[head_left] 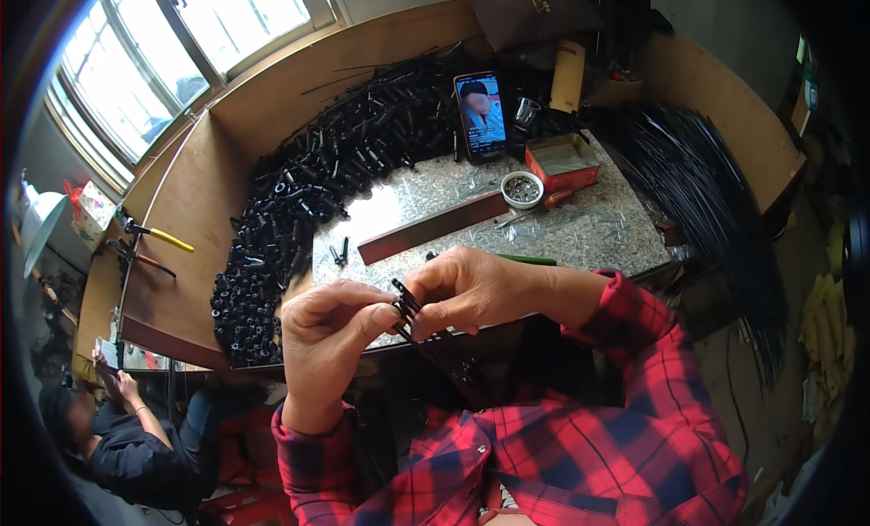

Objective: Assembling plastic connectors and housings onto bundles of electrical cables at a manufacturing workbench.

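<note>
Over the front edge of the stone-patterned work slab (399,254), my two hands meet at a small cluster of thin black rods (408,298), which look like umbrella ribs. My left hand (326,340) pinches the cluster's left side between thumb and fingertips. From the other side, my right hand (471,290) closes thumb and curled fingers on the same rods. Their dark lower ends run down toward my lap, where they blend into shadow. A green-handled tool (526,260) lies behind my right wrist, partly covered. Two small black pieces (340,251) rest on the slab.
A large heap of black tubular parts (299,182) fills the left and back. Behind the slab's dark red bar (435,227) are a phone (480,118), a white bowl (522,190) and a red box (566,168). Black rods (698,182) spill rightward. Another person (136,444) sits lower left.
</note>
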Action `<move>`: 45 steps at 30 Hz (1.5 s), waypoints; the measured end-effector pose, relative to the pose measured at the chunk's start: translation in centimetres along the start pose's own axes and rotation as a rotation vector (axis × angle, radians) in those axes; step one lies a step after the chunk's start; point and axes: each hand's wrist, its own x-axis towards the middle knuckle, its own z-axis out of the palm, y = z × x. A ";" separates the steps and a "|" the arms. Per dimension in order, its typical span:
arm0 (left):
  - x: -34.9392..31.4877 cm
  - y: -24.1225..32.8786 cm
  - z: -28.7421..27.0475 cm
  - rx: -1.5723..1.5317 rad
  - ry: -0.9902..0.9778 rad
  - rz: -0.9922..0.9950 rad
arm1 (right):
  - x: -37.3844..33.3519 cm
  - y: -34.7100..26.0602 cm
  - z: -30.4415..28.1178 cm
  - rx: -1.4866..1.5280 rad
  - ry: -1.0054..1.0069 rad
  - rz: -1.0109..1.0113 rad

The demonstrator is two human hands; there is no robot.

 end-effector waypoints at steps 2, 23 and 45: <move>0.1 0.3 0.0 0.030 0.035 0.018 | 0.4 0.9 0.5 -0.038 0.070 -0.235; 1.6 -1.2 -1.3 -0.058 0.008 -0.039 | 1.1 1.6 1.2 0.233 0.119 -0.234; -4.5 -5.6 -23.0 0.505 0.953 -0.014 | 2.8 4.5 0.2 0.262 0.439 -0.238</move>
